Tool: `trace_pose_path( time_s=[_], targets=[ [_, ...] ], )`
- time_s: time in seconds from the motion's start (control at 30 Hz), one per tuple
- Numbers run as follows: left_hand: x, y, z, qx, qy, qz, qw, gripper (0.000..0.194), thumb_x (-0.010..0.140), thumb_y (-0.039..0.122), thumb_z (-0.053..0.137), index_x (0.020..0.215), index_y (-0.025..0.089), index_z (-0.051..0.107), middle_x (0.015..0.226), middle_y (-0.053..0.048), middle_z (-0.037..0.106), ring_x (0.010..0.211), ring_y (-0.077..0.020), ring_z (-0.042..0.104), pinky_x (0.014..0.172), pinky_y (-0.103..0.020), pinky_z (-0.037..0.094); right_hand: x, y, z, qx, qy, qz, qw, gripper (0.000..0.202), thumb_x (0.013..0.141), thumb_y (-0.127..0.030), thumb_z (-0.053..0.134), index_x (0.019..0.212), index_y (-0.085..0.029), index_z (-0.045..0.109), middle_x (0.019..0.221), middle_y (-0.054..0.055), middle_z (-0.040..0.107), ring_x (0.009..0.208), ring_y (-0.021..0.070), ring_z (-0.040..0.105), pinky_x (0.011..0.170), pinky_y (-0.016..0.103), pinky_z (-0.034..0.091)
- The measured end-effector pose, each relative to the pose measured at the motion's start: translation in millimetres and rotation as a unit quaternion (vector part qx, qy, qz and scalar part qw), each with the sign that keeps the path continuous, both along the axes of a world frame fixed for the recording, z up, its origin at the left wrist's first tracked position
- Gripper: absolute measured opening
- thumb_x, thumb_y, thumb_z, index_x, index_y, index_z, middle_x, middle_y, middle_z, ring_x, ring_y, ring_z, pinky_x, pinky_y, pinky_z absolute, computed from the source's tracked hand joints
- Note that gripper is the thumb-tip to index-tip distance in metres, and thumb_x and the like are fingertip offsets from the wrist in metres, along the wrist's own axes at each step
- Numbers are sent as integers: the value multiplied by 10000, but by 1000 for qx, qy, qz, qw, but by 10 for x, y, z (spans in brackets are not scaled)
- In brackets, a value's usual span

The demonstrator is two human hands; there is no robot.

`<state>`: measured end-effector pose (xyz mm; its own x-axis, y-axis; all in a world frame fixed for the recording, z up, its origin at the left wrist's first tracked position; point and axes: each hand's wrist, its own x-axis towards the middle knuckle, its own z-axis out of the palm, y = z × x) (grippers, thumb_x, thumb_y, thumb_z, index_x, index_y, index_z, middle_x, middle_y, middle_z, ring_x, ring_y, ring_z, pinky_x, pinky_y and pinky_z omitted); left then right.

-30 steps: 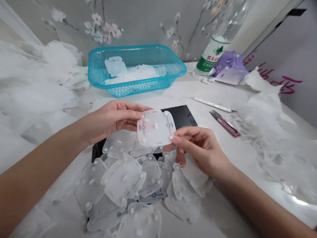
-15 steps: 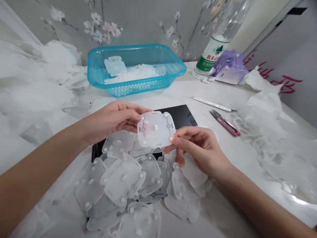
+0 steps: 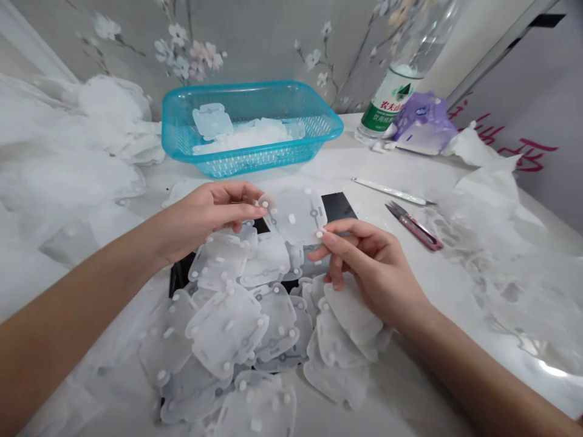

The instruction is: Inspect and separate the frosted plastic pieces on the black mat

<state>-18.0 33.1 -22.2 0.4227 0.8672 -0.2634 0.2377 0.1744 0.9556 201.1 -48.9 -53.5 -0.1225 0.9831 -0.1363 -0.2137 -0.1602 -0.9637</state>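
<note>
A translucent white plastic piece [image 3: 296, 212] with small white pegs is held up between my two hands. My left hand [image 3: 223, 209] pinches its left edge by a peg, thumb and fingertips together. At its lower right corner, my right hand [image 3: 359, 255] grips the piece between thumb and index finger, the other fingers curled below. Many similar pieces [image 3: 228, 328] lie overlapping beneath, partly on a flat black object [image 3: 339, 206].
Behind stands a blue basket [image 3: 252, 155] holding white pieces. To the right lie a white pen-like tool [image 3: 392, 191] and thread snips [image 3: 414, 226]. A water bottle [image 3: 387, 103] and purple packet [image 3: 426, 124] stand back right. Translucent white material [image 3: 68, 164] is heaped left.
The held piece has moved slightly up and away, tilting back. My left fingers have shifted to its edge, and my right hand has risen a little with it.
</note>
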Motion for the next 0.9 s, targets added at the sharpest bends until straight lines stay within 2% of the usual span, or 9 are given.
trace_pose_path(
  time_s=[0.1,0.2,0.27,0.37,0.53,0.9],
  targets=[
    [-18,2,37,-31,-45,-23,998,84,759,249,638,809,182,634,600,25,535,497,-65,447,470,-162,392,5,-1,9,15,4,-7,1000,140,824,-324,673,889,-203,650,795,13,725,389,52,531,484,218,517],
    [-45,18,60,-63,-99,-54,992,160,814,281,554,829,160,657,711,-20,622,609,-120,587,565,-220,490,11,-12,23,28,3,-15,999,127,841,-323,649,867,-200,671,805,1,700,402,43,529,493,218,516],
    [-60,31,51,-55,-91,-59,993,185,817,303,569,835,150,670,782,-33,653,669,-135,626,619,-228,511,12,-16,24,36,-3,-26,999,112,829,-305,663,848,-195,673,766,-11,679,411,41,525,484,209,502],
    [-70,43,16,-37,-55,-71,995,175,759,278,667,898,173,646,759,-12,668,676,-129,639,608,-196,496,8,-7,14,32,-9,-35,999,115,785,-269,708,837,-186,648,697,-29,652,407,42,513,466,203,485],
    [-77,47,-10,-35,-50,-86,994,303,746,238,685,1030,209,584,777,3,685,685,-136,656,616,-208,503,-4,8,4,-2,14,-62,998,285,720,-247,756,923,-199,563,776,-31,695,364,35,483,457,224,506],
    [-77,52,-11,-21,-55,-94,994,256,746,218,668,996,184,624,780,-2,698,679,-133,661,598,-186,494,-4,-2,35,-11,18,-43,999,289,725,-234,714,947,-200,531,774,-22,702,368,42,478,479,243,515]
  ],
)
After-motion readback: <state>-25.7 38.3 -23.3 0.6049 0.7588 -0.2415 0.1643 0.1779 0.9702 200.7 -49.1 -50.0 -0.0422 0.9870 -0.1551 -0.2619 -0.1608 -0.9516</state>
